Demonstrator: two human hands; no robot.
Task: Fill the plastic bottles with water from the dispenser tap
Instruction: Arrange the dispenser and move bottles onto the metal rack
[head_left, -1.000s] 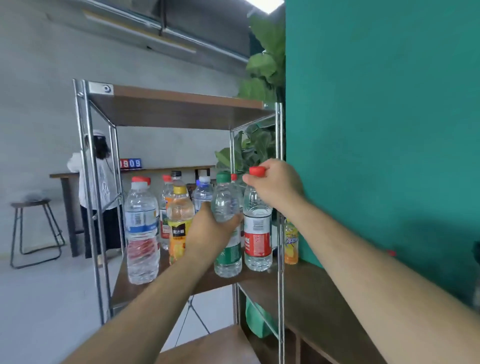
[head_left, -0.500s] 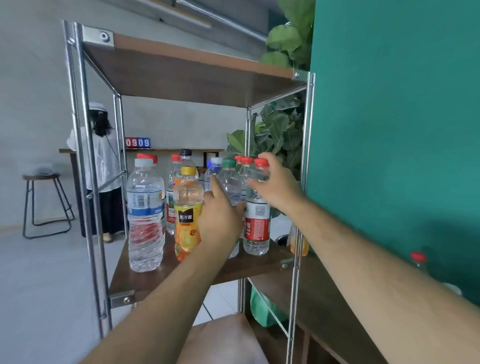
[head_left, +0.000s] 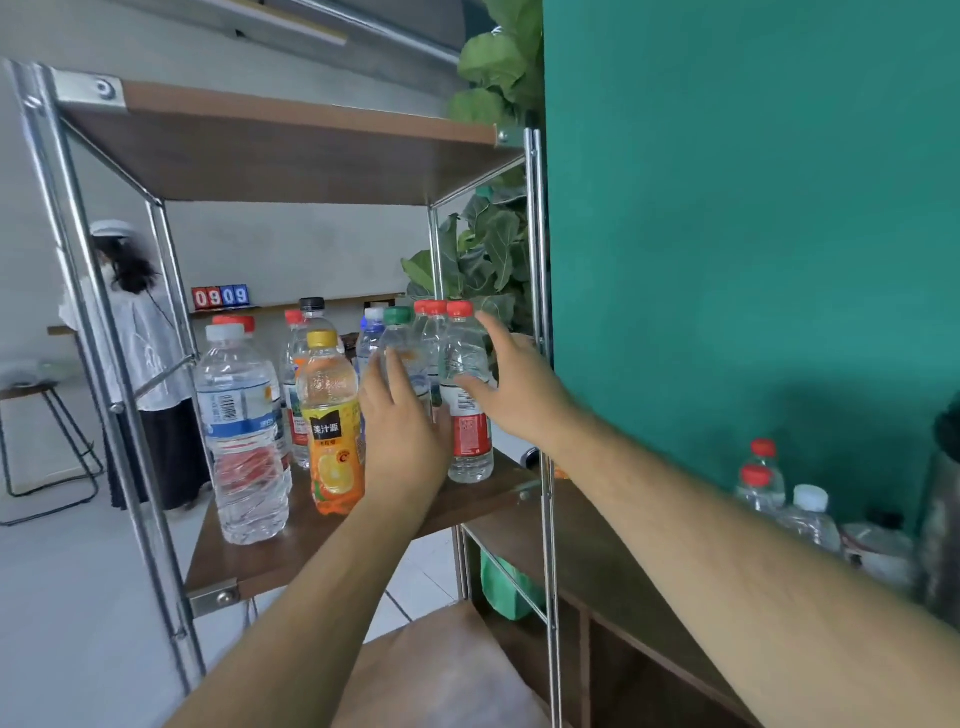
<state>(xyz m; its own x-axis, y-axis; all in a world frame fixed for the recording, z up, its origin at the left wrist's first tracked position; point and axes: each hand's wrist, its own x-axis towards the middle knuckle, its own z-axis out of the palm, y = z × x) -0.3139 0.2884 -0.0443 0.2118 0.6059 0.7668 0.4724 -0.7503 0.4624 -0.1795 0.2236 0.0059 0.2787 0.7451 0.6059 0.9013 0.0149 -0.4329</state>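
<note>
Item: plastic bottles (head_left: 244, 415), clustered upright on shelf (head_left: 249, 561). Left hand (head_left: 400, 431), right hand (head_left: 514, 384) both open, fingers straight, either side of red-capped bottle (head_left: 465, 358) (no grip yet). Risk: tight packing; careless reach tips juice bottle (head_left: 332, 415).

Left hand (head_left: 402, 431), right hand (head_left: 519, 392), fingers spread, flanking red-capped bottle (head_left: 469, 441) on shelf (head_left: 270, 556).

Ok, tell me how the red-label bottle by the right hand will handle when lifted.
The red-label bottle is tall and narrow, so a sideways push would probably tip it. Its clear ribbed plastic likely dents under a squeeze.
</note>
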